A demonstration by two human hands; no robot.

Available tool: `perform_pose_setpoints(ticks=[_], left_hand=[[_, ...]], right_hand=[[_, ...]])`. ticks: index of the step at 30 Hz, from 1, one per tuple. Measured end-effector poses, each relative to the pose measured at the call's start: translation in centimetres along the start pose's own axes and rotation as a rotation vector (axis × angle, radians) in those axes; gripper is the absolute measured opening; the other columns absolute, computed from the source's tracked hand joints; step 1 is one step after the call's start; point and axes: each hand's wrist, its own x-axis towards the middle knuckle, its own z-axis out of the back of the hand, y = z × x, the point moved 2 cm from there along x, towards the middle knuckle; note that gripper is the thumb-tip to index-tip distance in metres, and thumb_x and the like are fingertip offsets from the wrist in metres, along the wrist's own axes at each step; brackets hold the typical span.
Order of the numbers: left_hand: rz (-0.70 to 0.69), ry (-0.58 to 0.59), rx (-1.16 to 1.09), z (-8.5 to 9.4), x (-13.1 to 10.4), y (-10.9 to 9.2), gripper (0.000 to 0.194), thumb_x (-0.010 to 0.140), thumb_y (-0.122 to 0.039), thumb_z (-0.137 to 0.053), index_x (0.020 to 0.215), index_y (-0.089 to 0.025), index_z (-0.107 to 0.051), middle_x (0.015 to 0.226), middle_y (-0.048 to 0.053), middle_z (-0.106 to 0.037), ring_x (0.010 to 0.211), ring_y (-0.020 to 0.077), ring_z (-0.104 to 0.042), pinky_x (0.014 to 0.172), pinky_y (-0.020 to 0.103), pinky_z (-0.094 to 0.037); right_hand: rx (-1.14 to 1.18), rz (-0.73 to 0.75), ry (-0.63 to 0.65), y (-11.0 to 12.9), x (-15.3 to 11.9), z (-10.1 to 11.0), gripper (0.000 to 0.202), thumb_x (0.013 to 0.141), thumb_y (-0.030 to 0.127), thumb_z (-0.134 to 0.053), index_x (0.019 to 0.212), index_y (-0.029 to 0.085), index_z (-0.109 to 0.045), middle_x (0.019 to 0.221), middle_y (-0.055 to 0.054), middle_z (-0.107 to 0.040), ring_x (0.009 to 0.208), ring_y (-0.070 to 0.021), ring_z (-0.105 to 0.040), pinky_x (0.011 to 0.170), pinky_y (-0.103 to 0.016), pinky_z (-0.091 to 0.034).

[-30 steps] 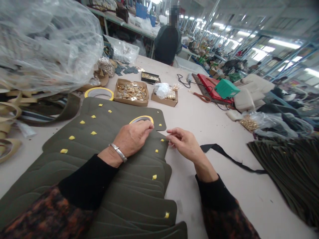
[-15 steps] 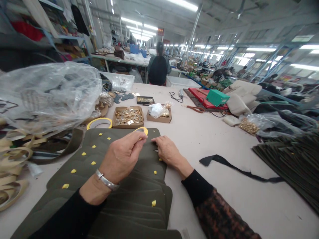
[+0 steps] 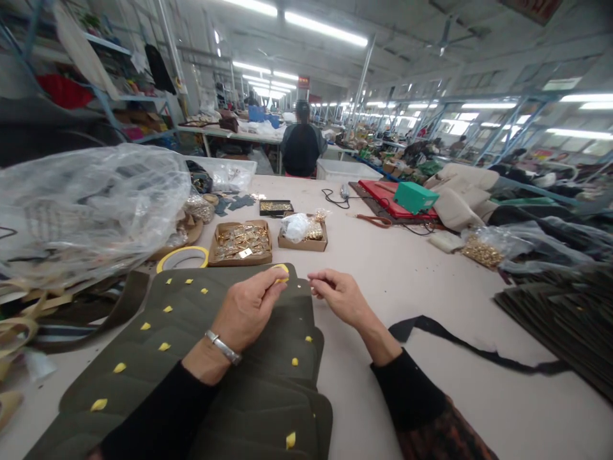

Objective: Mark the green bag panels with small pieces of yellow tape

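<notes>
My left hand (image 3: 249,311), with a silver bracelet at the wrist, is closed around a small roll of yellow tape (image 3: 283,271), mostly hidden by the fingers. It hovers over overlapping dark green panels (image 3: 258,358). Small yellow tape bits (image 3: 165,347) dot the panels along both sides. Just off the top right corner of the panels, my right hand (image 3: 341,299) has its thumb and fingers pinched together. Anything between those fingertips is too small to make out.
Behind the panels stand a box of gold metal pieces (image 3: 242,244), another small box (image 3: 303,239) and a larger tape roll (image 3: 182,258). A clear plastic bag (image 3: 90,211) bulges at left. At right lie a black strip (image 3: 460,338) and stacked dark panels (image 3: 560,332).
My right hand has come away from the panels' right edge and moved a little to the right. My left hand keeps the tape roll. The view has shifted slightly.
</notes>
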Motion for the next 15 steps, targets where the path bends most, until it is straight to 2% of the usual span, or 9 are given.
perform_pose_setpoints(ticks=[2,5,10,15], left_hand=[[-0.028,0.045,-0.007,-0.6,-0.6,0.4,0.025,0.092,-0.028,-0.048,0.115,-0.023,-0.059,0.102,0.002,-0.072,0.088,0.0152,-0.069,0.077,0.023,-0.053],[-0.036,0.094,0.025,-0.7,-1.1,0.4,0.039,0.093,-0.028,-0.048,0.131,-0.022,-0.046,0.097,0.002,-0.073,0.083,0.0152,-0.070,0.071,0.023,-0.053],[-0.037,0.048,0.081,-0.8,-1.5,-0.1,0.035,0.094,-0.029,-0.047,0.128,-0.021,-0.043,0.086,0.000,-0.072,0.073,0.0160,-0.069,0.064,0.024,-0.050],[-0.057,0.056,0.096,-1.1,-1.8,-0.1,0.030,0.094,-0.029,-0.046,0.123,-0.022,-0.043,0.088,-0.001,-0.071,0.075,0.0162,-0.069,0.063,0.025,-0.048]], right_hand=[[0.058,0.067,-0.002,0.5,0.1,-0.1,0.023,0.086,0.026,-0.055,0.100,0.015,-0.069,0.077,-0.004,-0.071,0.071,-0.0152,-0.066,0.068,-0.027,-0.052],[-0.042,0.275,0.025,1.8,-0.4,-0.7,0.021,0.085,0.021,-0.057,0.101,0.018,-0.069,0.091,-0.004,-0.071,0.081,-0.0148,-0.065,0.078,-0.027,-0.051],[-0.204,0.459,0.032,3.0,-1.1,-1.2,0.021,0.085,0.016,-0.056,0.103,0.018,-0.066,0.089,-0.005,-0.068,0.079,-0.0140,-0.062,0.076,-0.026,-0.050],[-0.266,0.586,0.013,2.8,-1.1,-1.5,0.013,0.087,0.014,-0.053,0.090,0.018,-0.064,0.082,-0.004,-0.067,0.075,-0.0138,-0.061,0.072,-0.025,-0.048]])
